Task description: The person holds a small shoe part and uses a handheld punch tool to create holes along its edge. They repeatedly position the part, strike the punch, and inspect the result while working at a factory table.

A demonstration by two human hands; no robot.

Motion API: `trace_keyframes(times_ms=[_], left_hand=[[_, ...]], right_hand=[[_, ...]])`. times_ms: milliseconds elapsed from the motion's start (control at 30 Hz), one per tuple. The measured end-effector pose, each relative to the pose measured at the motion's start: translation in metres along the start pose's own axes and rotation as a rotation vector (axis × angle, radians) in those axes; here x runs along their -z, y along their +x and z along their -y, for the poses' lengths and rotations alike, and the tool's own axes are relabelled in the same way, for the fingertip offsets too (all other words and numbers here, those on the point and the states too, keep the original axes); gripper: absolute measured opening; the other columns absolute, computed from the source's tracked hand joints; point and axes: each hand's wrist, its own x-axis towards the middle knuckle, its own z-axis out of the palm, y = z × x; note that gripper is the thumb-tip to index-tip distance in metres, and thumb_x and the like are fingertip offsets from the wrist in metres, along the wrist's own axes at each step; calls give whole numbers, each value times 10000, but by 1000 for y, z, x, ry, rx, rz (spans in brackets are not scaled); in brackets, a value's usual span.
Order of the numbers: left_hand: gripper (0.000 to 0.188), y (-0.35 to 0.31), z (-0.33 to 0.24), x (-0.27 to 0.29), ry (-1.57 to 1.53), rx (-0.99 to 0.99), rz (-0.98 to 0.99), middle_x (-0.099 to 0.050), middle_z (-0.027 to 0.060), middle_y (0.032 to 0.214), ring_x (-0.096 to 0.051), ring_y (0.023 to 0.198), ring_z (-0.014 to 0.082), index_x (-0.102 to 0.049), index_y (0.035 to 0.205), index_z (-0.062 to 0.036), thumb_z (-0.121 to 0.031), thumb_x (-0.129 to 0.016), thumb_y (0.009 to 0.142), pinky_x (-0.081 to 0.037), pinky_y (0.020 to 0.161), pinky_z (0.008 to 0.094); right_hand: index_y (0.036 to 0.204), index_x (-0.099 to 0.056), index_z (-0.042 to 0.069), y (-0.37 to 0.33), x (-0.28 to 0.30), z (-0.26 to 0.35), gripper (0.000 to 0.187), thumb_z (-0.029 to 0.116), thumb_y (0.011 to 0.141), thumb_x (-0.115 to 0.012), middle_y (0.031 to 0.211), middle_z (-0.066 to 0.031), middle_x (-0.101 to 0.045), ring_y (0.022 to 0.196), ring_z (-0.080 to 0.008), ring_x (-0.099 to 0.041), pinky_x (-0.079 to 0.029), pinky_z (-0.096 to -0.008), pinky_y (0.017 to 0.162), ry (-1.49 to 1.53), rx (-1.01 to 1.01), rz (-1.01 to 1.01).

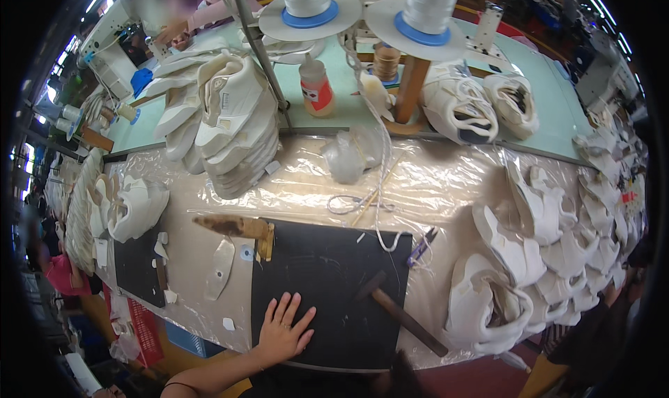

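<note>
My left hand (pixel 284 332) lies flat, fingers spread, on the lower left part of a black mat (pixel 327 279). It holds nothing. To its right a hammer (pixel 408 321) rests across the mat's right edge, its wooden handle pointing toward the lower right. A brush with a worn wooden handle (pixel 233 225) lies over the mat's upper left corner. Beside it is a flat, pale, sole-shaped piece (pixel 221 269). Purple thread snips (pixel 421 248) lie just past the mat's upper right corner. My right hand is out of view.
White shoe uppers (pixel 488 304) crowd the right side; a stack of them (pixel 233 119) stands at back left. A red-labelled bottle (pixel 317 88) and large thread spools (pixel 425 14) are on the far shelf. White cord (pixel 382 182) hangs down to the mat. Another person's hand (pixel 171 32) shows far left.
</note>
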Motion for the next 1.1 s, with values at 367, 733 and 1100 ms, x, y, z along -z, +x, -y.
trace_keyframes(times_ms=[367, 733, 1100], left_hand=[[496, -4, -6, -8, 57, -49, -273, -351, 189, 1419, -288, 1340, 346, -496, 1302, -145, -289, -587, 836, -233, 1073, 494], [441, -10, 1, -23, 58, -78, -426, -398, 160, 1390, -328, 1318, 314, -533, 1257, -143, -287, -582, 843, -234, 1082, 462], [414, -11, 3, -28, 76, -105, -462, -414, 169, 1372, -349, 1300, 328, -536, 1247, -144, -304, -552, 866, -254, 1070, 466]], right_hand=[[1142, -562, 23, -30, -43, 23, 307, 168, 875, -512, 1145, -191, -570, 1068, -346, -530, -412, -398, 927, -31, 17, -67], [1164, -569, 33, -54, -70, 38, 329, 165, 866, -523, 1175, -194, -569, 1090, -355, -533, -400, -431, 956, 45, 34, -96], [1278, -434, -26, -53, -71, 61, 567, 159, 768, -598, 1315, -289, -408, 1268, -417, -351, -270, -453, 1080, -13, -34, 102]])
